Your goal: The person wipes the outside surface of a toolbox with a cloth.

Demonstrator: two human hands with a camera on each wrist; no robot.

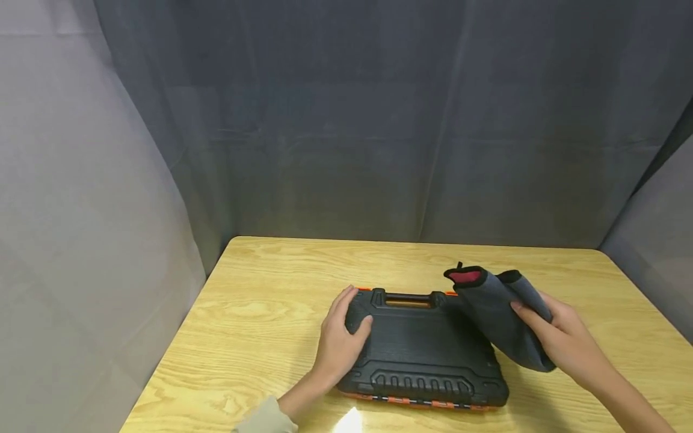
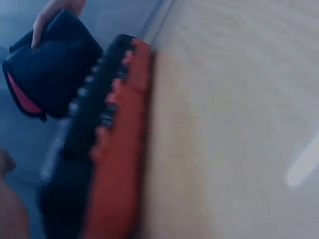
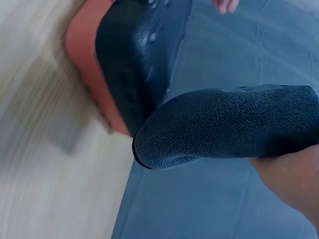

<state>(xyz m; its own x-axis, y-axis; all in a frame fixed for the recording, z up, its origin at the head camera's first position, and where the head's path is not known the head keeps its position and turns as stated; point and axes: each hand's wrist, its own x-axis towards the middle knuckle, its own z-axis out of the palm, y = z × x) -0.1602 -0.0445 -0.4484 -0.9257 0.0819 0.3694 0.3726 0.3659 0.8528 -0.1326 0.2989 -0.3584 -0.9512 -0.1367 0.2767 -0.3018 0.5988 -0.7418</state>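
Note:
A black plastic tool case (image 1: 425, 346) with an orange lower half (image 2: 122, 149) lies closed on the wooden table, its handle on the far side. My left hand (image 1: 340, 340) rests at its left side, fingers along the far left corner and thumb over the lid. In the left wrist view only a bit of that hand shows. My right hand (image 1: 565, 337) grips a folded dark grey cloth (image 1: 500, 325) with black edging and a pinkish-red inner side, raised over the case's right part. The fuzzy cloth (image 3: 229, 124) hides most of the right fingers in the right wrist view.
The light wooden table (image 1: 260, 300) extends around the case on all sides. Behind it hangs a dark grey curtain (image 1: 346, 150), with paler fabric (image 1: 92, 210) at the left and more at the right. A bright reflection shows near the table's front.

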